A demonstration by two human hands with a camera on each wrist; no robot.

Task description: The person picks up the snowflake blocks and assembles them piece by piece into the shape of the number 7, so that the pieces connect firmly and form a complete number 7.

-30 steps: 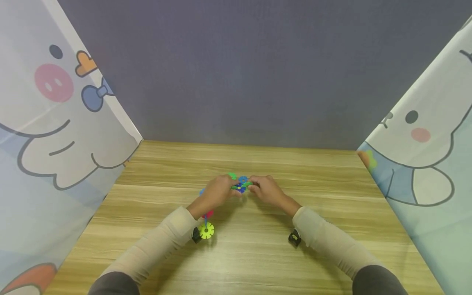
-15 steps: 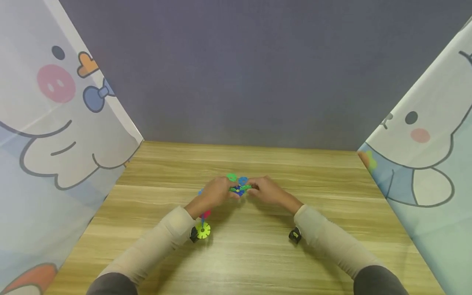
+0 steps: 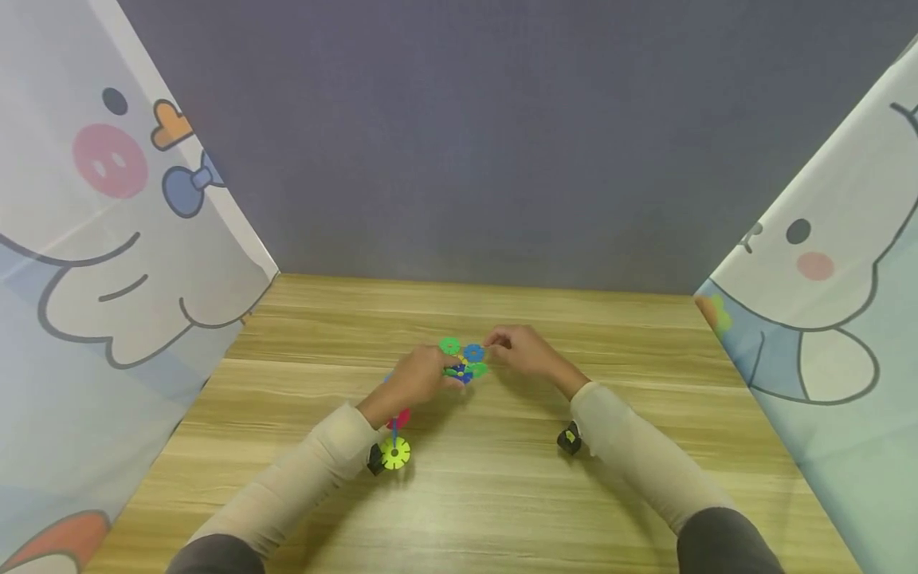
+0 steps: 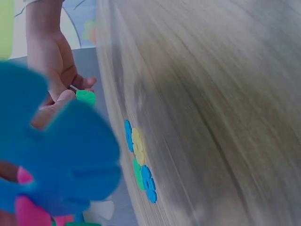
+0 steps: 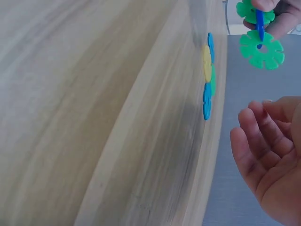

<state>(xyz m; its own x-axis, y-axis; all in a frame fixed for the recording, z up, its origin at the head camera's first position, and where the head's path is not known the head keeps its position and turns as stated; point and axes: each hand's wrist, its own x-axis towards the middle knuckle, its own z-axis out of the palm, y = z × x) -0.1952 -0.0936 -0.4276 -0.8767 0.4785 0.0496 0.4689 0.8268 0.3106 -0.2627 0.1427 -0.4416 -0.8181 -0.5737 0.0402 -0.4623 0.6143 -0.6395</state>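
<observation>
My left hand (image 3: 419,375) pinches a joined set of notched plastic snowflake discs. In the right wrist view its thumb and fingers grip one green disc (image 5: 243,10), and a dark blue disc (image 5: 260,24) seen edge-on links it to a second green disc (image 5: 262,51). My right hand (image 3: 527,351) holds nothing, its fingers loosely bent, just right of a loose blue disc (image 3: 474,352). By my left forearm show a yellow disc (image 3: 395,453) and a pink disc (image 3: 399,418) with blue pieces between. A large blue disc (image 4: 80,155) fills the near part of the left wrist view.
Flat on the wooden table (image 3: 495,494), beyond the hands, lie loose discs: a green disc (image 3: 449,345), a yellow disc (image 4: 138,146) and blue ones. A grey panel (image 3: 459,143) stands behind; printed cartoon sheets (image 3: 107,239) flank both sides.
My right hand has let go of the green disc and moved slightly up and away. That disc stays joined to the dark blue one in my left hand.
</observation>
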